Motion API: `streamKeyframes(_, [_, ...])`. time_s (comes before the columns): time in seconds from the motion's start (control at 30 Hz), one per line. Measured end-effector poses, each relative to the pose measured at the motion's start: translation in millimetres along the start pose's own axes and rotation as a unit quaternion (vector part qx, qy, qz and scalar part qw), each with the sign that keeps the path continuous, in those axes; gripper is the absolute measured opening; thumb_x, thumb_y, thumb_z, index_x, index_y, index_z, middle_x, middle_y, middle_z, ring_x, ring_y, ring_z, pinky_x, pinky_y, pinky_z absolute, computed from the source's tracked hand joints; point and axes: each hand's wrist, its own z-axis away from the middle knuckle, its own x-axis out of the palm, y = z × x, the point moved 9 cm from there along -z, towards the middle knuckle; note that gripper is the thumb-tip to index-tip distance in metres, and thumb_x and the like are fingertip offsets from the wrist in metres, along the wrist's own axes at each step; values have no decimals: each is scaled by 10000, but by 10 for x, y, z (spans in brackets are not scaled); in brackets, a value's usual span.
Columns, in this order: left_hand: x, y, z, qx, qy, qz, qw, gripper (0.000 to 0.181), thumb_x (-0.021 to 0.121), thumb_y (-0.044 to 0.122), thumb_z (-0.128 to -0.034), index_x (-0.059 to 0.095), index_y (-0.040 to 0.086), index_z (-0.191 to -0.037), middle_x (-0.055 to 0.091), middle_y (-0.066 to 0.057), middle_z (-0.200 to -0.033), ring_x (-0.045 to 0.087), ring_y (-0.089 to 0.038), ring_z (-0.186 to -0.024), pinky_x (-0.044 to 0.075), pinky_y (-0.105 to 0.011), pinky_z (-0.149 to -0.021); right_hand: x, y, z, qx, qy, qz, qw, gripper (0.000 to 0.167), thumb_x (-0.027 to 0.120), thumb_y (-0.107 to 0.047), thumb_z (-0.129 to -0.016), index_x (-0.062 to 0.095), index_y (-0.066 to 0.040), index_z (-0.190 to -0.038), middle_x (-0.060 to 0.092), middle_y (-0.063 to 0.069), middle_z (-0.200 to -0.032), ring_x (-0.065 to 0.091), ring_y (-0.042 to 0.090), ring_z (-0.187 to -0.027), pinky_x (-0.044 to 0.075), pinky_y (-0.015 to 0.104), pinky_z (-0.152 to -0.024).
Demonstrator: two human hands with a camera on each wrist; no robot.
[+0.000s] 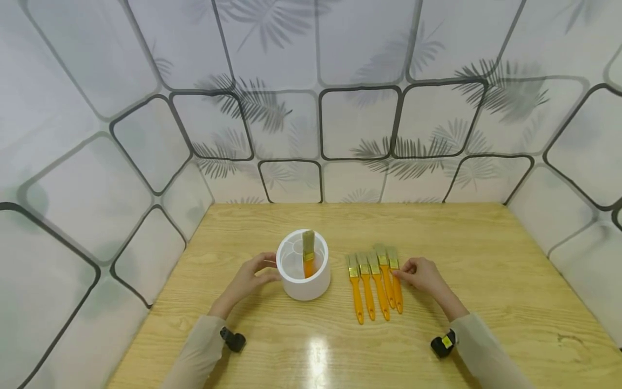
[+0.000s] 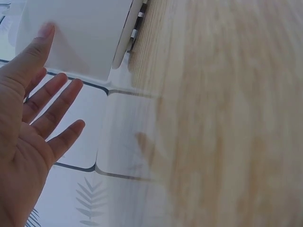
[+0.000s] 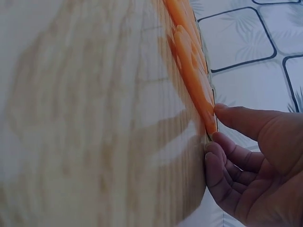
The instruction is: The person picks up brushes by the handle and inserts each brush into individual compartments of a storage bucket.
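Observation:
A white round holder (image 1: 305,290) stands on the table with one paintbrush (image 1: 308,254) upright inside, bristles up. My left hand (image 1: 252,278) is at the holder's left side, fingers spread and relaxed. In the left wrist view its thumb (image 2: 40,45) lies against the white wall. To the right, several paintbrushes (image 1: 367,281) with orange handles lie side by side, bristles away from me. My right hand (image 1: 424,274) pinches the rightmost paintbrush (image 1: 397,289) near its metal band, between thumb and fingers. The right wrist view shows that thumb (image 3: 227,113) on the orange handle (image 3: 194,85).
The wooden table (image 1: 486,243) runs back to a patterned white wall (image 1: 359,124). Similar panels (image 1: 87,200) rise on the left and right sides. Inside the holder, thin dividers (image 1: 293,248) part the space.

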Motion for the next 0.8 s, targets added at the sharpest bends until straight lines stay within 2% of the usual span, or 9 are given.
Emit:
streamKeyframes(0.27, [56,-78,2,-168,-180,128,9996,562,752,82,-750,497,-21,-1241,551,-209,-1193,585,-371,-1057,436,-499,-987,38,1,5,7,8,49,10000,317,683,-364,-835,624,-60,-764,562,21,-625,463,145,-519,412,265,-468])
streamKeyframes(0.53, [78,-91,5,-290,-227,159,9992,630,769,80,-734,466,-13,-1278,521,-224,-1224,562,-393,-1087,425,-539,-980,52,-48,-26,-64,28,230,9997,355,683,-389,-828,593,-64,-719,524,16,-592,420,139,-505,363,252,-464])
streamKeyframes(0.8, [104,-38,-5,-357,-287,-9,9989,672,775,88,-733,440,6,-1310,502,-219,-1265,546,-384,-1116,417,-515,-1001,62,-101,-39,-111,-190,329,9992,431,674,-371,-841,499,-118,-538,334,-51,-450,273,99,-419,261,213,-414])
